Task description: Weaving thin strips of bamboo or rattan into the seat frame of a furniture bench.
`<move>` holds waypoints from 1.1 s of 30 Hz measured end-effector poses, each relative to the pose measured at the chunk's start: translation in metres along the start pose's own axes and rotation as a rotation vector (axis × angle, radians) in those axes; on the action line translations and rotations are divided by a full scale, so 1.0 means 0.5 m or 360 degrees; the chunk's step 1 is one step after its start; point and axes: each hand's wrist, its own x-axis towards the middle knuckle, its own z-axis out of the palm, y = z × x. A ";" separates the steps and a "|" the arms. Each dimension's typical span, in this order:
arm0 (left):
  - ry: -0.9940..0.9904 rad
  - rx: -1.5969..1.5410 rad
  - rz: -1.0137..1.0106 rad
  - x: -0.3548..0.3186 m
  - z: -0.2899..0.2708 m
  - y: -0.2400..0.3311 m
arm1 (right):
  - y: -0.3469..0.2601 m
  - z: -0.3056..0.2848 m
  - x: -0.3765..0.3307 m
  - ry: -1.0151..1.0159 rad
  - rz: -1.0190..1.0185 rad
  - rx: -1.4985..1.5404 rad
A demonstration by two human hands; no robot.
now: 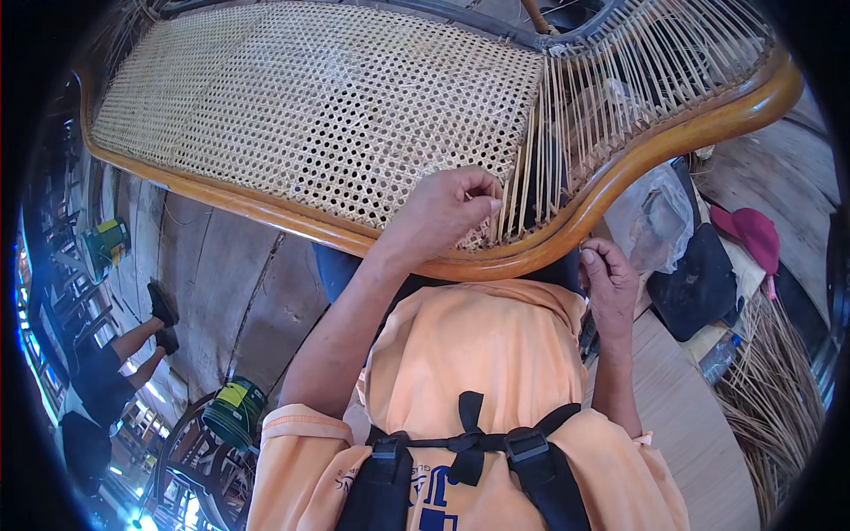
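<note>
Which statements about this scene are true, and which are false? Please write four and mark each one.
1. The left hand is over the pale woven cane panel. True.
2. The right hand is over that panel. False: it is outside the curved brown wooden rim.
3. The red fabric cap lies right of the right hand. True.
4. The slender pale cane strands right of the panel form a closed mesh. False: they run mostly one way, with open gaps.

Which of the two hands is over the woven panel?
The left hand, beside the unwoven strands; the right hand is outside the wooden frame.
</note>
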 end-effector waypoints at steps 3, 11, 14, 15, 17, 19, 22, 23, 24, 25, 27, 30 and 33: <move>0.0144 0.0680 0.0248 0.012 -0.009 -0.002 | 0.065 -0.020 0.000 0.0208 0.0084 -0.0014; 0.0114 0.0647 0.0396 0.032 -0.017 -0.017 | 0.333 -0.110 -0.106 0.0332 0.0271 -0.1041; 0.0113 0.0676 0.0399 0.034 -0.019 -0.014 | 0.373 -0.121 -0.117 0.0261 0.0389 -0.0844; 0.0135 0.0754 0.0422 0.035 -0.018 -0.013 | 0.378 -0.121 -0.116 0.0273 0.0386 -0.0843; 0.0120 0.0784 0.0401 0.038 -0.017 -0.009 | 0.387 -0.122 -0.111 0.0355 0.0482 -0.0911; 0.0115 0.0809 0.0373 0.039 -0.015 -0.007 | 0.397 -0.120 -0.114 0.0443 0.0432 -0.0929; 0.0141 0.0865 0.0354 0.036 -0.021 -0.014 | 0.324 -0.089 -0.103 0.0485 0.0490 -0.1083; 0.0146 0.0911 0.0399 0.037 -0.021 -0.015 | 0.295 -0.080 -0.101 0.0474 0.0613 -0.1216; 0.0158 0.0958 0.0444 0.038 -0.020 -0.016 | 0.301 -0.087 -0.099 0.0463 0.0594 -0.1229; 0.0181 0.0969 0.0491 0.041 -0.019 -0.021 | 0.319 -0.103 -0.099 0.0428 0.0545 -0.1223; 0.0171 0.0993 0.0487 0.047 -0.017 -0.026 | 0.357 -0.123 -0.096 0.0387 0.0450 -0.1079; 0.0135 0.1018 0.0467 0.048 -0.018 -0.023 | 0.387 -0.153 -0.079 0.0240 0.0557 -0.1051; 0.0105 0.1015 0.0470 0.046 -0.022 -0.024 | 0.419 -0.188 -0.065 0.0192 0.0597 -0.1173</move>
